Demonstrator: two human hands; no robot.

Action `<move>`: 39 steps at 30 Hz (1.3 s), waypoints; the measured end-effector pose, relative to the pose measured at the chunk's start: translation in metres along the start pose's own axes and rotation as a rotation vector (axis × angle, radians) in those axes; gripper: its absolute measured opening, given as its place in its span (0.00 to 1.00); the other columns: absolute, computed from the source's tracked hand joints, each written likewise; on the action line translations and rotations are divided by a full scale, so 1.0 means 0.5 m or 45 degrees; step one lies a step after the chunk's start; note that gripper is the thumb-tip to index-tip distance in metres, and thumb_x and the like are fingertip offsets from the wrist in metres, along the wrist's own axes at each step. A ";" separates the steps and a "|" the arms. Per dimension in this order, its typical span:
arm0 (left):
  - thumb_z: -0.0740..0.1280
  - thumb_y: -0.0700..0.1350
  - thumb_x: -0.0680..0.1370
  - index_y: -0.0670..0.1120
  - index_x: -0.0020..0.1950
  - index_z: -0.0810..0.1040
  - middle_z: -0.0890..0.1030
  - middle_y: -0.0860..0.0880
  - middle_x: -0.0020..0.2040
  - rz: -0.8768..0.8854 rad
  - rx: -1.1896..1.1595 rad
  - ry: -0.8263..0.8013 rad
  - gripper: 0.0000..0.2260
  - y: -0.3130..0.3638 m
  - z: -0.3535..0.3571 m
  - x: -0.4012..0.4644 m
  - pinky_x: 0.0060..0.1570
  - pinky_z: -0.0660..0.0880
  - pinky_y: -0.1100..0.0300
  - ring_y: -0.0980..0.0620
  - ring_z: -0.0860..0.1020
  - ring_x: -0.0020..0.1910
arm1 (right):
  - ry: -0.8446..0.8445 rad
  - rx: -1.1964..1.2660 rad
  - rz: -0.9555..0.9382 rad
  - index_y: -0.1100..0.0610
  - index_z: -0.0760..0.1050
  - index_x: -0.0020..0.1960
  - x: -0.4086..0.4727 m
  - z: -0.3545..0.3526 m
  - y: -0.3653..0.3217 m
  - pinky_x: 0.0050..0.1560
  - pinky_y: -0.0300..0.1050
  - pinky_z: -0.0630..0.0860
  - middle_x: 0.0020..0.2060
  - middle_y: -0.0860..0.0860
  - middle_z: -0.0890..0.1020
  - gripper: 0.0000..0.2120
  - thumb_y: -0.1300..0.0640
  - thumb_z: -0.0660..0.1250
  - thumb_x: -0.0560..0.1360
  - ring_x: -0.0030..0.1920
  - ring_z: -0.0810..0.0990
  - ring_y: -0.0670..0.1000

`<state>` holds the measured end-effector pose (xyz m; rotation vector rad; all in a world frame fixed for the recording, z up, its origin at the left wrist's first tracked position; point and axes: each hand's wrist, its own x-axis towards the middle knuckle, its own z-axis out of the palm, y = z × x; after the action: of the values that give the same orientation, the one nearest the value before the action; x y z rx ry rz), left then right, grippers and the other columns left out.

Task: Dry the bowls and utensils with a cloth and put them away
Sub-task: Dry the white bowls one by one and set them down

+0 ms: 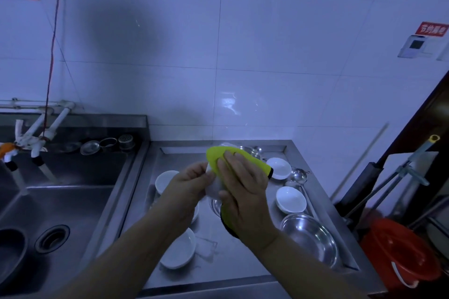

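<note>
Left hand (192,183): grips small white china bowl (213,189), mid-frame.
Right hand (243,187): presses soft yellow cloth (216,156) on it.
Bowl: probably slippery, breakable; hold the rim.

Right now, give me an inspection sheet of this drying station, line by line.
Surface: steel draining tray, wet patches.
Job's things: yellow cloth pressed on a white bowl held in the air; four more white bowls, e.g.; steel bowl; ladle.
Clutter: strainer parts behind the sink.
Hands: left hand grips the bowl; right hand holds the cloth against it.
Cables: red cord hanging by the taps.
Surroundings: tiled wall, red bucket at right.
</note>
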<state>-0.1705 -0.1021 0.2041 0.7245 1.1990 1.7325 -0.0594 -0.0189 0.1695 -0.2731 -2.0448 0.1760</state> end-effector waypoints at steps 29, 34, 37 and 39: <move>0.61 0.40 0.73 0.42 0.44 0.82 0.84 0.46 0.40 0.014 -0.525 0.090 0.10 -0.004 -0.026 0.017 0.37 0.80 0.61 0.53 0.83 0.37 | -0.018 0.130 0.015 0.57 0.79 0.60 0.017 -0.040 0.028 0.53 0.46 0.71 0.56 0.49 0.79 0.13 0.60 0.61 0.78 0.50 0.73 0.53; 0.57 0.38 0.78 0.43 0.37 0.85 0.85 0.48 0.38 -0.021 -0.560 0.114 0.18 0.003 -0.034 0.010 0.36 0.80 0.62 0.55 0.83 0.36 | -0.095 -0.038 -0.165 0.52 0.76 0.59 0.014 -0.075 0.072 0.47 0.53 0.71 0.56 0.47 0.78 0.14 0.60 0.57 0.78 0.47 0.74 0.55; 0.61 0.40 0.72 0.40 0.46 0.80 0.84 0.46 0.39 -0.036 -0.534 0.055 0.09 0.007 -0.028 0.006 0.36 0.80 0.61 0.53 0.83 0.37 | -0.066 -0.111 -0.085 0.49 0.75 0.60 0.039 -0.076 0.075 0.46 0.52 0.71 0.56 0.47 0.78 0.17 0.62 0.58 0.75 0.46 0.75 0.56; 0.62 0.40 0.71 0.40 0.47 0.77 0.84 0.46 0.39 -0.024 -0.525 0.036 0.09 0.010 -0.024 0.004 0.34 0.79 0.62 0.53 0.83 0.37 | -0.033 -0.048 -0.039 0.50 0.76 0.60 0.054 -0.066 0.059 0.47 0.52 0.71 0.54 0.47 0.78 0.16 0.62 0.60 0.75 0.46 0.75 0.55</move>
<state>-0.1831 -0.1061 0.2042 0.4397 0.8225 1.8980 -0.0389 0.0169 0.2007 -0.2642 -2.0785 0.1225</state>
